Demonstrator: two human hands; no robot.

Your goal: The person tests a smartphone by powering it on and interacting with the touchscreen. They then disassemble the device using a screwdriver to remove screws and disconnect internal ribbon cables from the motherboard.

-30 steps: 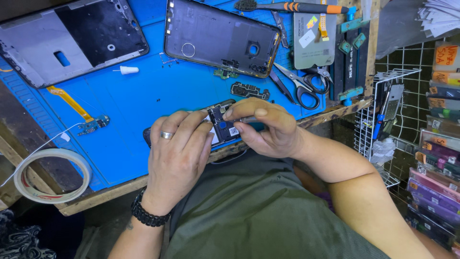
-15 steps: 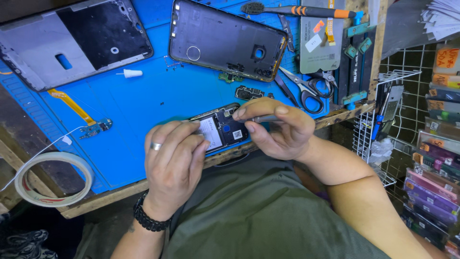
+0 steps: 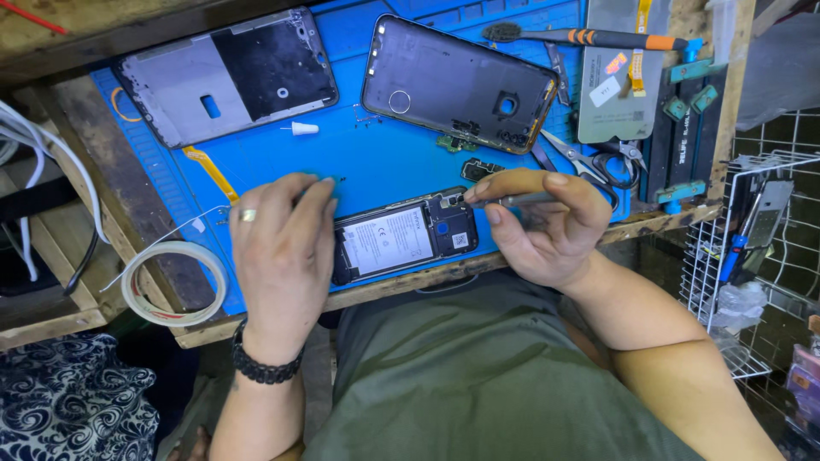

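An opened phone (image 3: 401,239) with its battery and circuit board showing lies at the near edge of a blue work mat (image 3: 342,162). My left hand (image 3: 282,248), a ring on one finger, presses down on the phone's left end. My right hand (image 3: 542,224) grips a thin metal tool (image 3: 512,200), its tip touching the phone's upper right corner by the board. A dark back cover (image 3: 453,85) lies farther back on the mat.
A grey phone frame (image 3: 226,77) sits at the back left. Scissors (image 3: 589,162), a brush with an orange handle (image 3: 589,37) and a flat panel (image 3: 619,81) lie at the right. A tape roll (image 3: 171,282) rests at the left, a wire rack (image 3: 752,248) at the right.
The phone has come down from my hands onto the mat. My left hand has slid to its left end, and my right hand has moved right with the tool.
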